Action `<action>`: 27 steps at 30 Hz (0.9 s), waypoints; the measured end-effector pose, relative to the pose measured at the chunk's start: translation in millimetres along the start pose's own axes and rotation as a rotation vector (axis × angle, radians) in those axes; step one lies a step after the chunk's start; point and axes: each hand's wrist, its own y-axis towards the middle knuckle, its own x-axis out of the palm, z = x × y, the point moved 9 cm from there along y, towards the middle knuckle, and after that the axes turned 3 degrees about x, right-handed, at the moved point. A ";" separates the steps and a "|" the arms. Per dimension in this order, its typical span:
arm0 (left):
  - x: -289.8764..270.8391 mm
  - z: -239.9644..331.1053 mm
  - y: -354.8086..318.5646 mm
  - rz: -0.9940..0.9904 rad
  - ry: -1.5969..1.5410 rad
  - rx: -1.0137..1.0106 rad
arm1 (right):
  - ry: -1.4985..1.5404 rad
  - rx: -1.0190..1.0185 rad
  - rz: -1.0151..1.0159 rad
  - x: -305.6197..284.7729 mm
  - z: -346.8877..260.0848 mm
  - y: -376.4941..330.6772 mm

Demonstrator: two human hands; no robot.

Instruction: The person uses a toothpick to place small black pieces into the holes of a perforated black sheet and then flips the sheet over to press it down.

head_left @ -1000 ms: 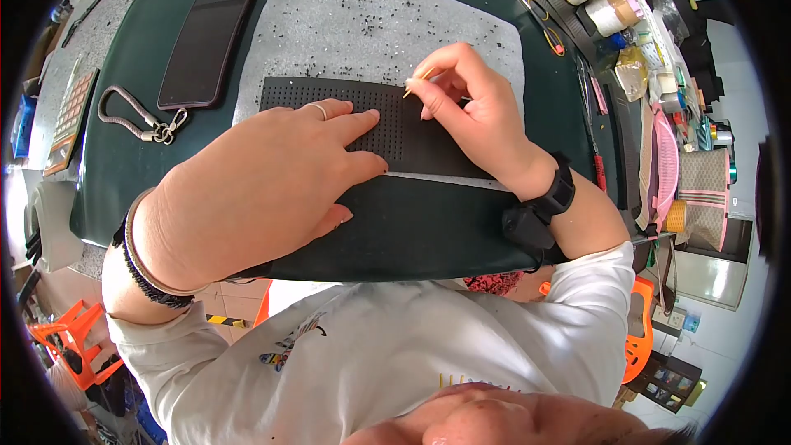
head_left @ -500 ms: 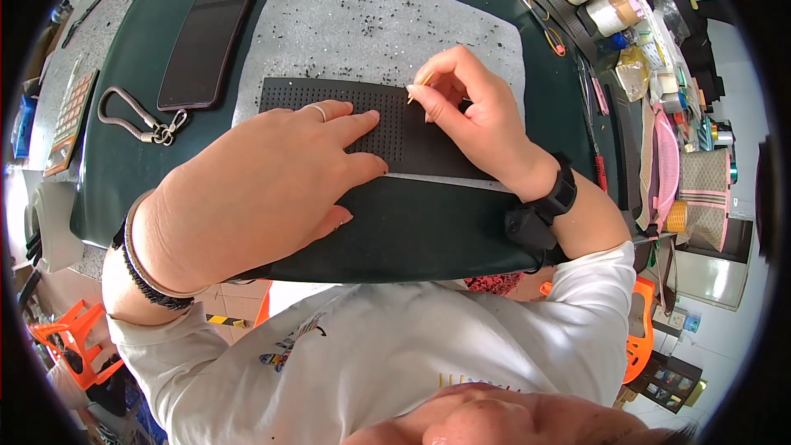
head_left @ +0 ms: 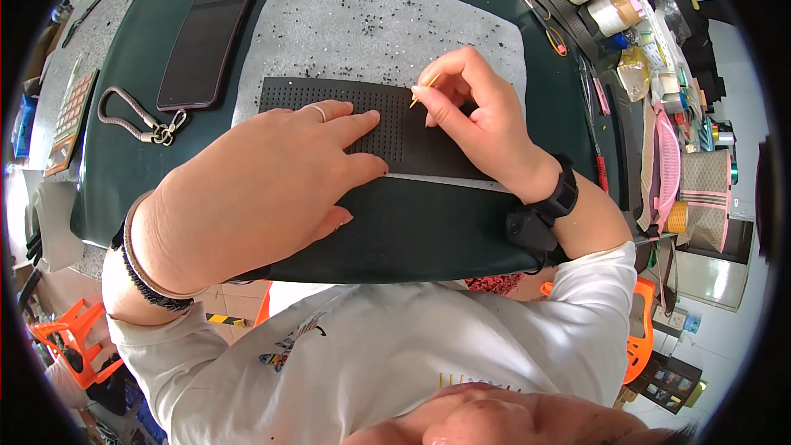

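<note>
A dark strip [head_left: 437,152] lies across the near part of a grey-white pad [head_left: 321,4]. Rows of small holes cover its left part, and its right part is plain. My left hand [head_left: 255,177] rests flat on the perforated part, fingers spread, a ring on one finger. Between thumb and fingertips, my right hand [head_left: 482,119] pinches a thin yellowish stick [head_left: 414,101]. The stick slants, its lower tip at the strip's surface near the right edge of the holes. Whether the tip touches the strip, I cannot tell.
Black specks are scattered on the pad's far part. To the left lie a dark phone [head_left: 208,45] and a grey cord loop [head_left: 124,115] with a metal clasp. Yellow-handled scissors [head_left: 550,31] lie at right, beside tape rolls [head_left: 614,12] and a red-handled tool [head_left: 601,173].
My right hand and the stick have shifted very slightly to the right, and the stick's tilt differs a little. My left hand and the strip have stayed in place.
</note>
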 end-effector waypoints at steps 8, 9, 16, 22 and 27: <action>0.0 -0.1 -0.1 0.008 0.006 0.007 | -0.089 -0.063 -0.029 2.5 -7.6 0.6; 0.1 -0.1 0.0 0.006 0.004 0.007 | -0.031 -0.024 -0.011 1.4 -3.5 -0.3; -1.3 1.4 3.2 0.005 0.015 0.013 | -0.092 -0.057 -0.053 3.6 -7.6 -1.7; -2.2 1.3 5.5 -0.004 -0.009 -0.009 | -0.013 -0.023 -0.081 5.3 -3.0 -3.1; 1.3 -0.2 7.3 0.003 -0.077 -0.008 | -0.070 -0.095 -0.111 6.5 -12.3 -5.7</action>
